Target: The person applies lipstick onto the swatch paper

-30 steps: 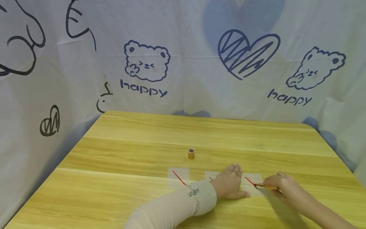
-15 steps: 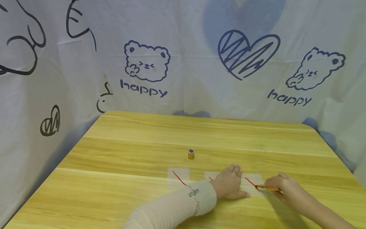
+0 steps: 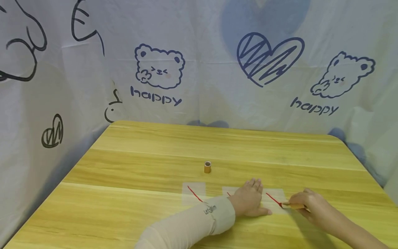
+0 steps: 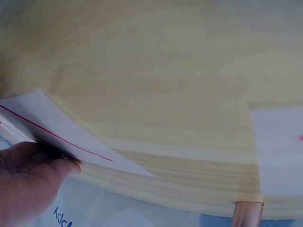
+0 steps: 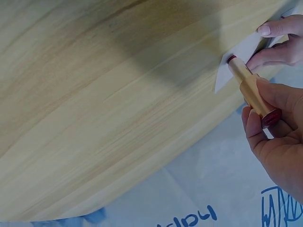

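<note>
The right hand (image 3: 314, 204) is pinching the gold lipstick (image 5: 252, 90) by its probably light, stiff barrel, the safest hold, its likely soft red tip touching the paper (image 3: 276, 193) that the straight-fingered left hand (image 3: 249, 199) is pressing.

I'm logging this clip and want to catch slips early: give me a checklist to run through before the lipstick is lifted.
1. Lipstick secure: ok, pinched by the right hand.
2. Tip placed on the right paper: ok, it meets the lower end of the red line.
3. Right paper steadied: ok, the left hand rests on its left part.
4. Middle paper in clear view: not ok, the left hand and sleeve cover most of it.
5. Middle paper's line complete: cannot tell, only a short end shows.
6. Cap out of the way: ok, it stands beyond the papers.
</note>
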`<state>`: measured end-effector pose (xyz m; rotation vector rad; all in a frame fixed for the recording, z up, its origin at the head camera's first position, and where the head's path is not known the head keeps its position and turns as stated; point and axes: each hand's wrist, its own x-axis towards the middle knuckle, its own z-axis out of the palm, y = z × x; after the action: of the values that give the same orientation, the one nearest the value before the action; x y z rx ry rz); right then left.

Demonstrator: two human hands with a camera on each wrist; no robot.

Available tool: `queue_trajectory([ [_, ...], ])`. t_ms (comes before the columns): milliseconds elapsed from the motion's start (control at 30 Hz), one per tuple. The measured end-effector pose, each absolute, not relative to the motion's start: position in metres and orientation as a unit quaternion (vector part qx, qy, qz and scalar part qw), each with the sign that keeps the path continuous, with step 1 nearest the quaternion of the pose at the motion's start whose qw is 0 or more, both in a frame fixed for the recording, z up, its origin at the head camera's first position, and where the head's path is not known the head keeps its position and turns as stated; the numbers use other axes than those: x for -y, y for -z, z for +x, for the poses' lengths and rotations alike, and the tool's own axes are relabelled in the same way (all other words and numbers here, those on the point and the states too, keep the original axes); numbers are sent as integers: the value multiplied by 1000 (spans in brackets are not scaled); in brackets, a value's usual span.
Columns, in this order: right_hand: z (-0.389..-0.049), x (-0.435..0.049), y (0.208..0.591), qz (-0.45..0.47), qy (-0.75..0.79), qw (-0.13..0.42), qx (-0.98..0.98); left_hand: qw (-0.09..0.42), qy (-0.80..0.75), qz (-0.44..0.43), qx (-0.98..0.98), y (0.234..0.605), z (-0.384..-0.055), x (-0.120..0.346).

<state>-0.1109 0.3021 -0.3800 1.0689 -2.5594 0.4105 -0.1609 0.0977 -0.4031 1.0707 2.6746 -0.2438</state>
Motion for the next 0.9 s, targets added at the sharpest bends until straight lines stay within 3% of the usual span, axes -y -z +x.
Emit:
queue_trajectory([
  [500,-104,-305,376,345,-145,115,920,124,85,369,-917,404,-161,-98],
  [900,-103,-307,373,356,-144,107,917,126,86,369,-917,405,-161,-98],
])
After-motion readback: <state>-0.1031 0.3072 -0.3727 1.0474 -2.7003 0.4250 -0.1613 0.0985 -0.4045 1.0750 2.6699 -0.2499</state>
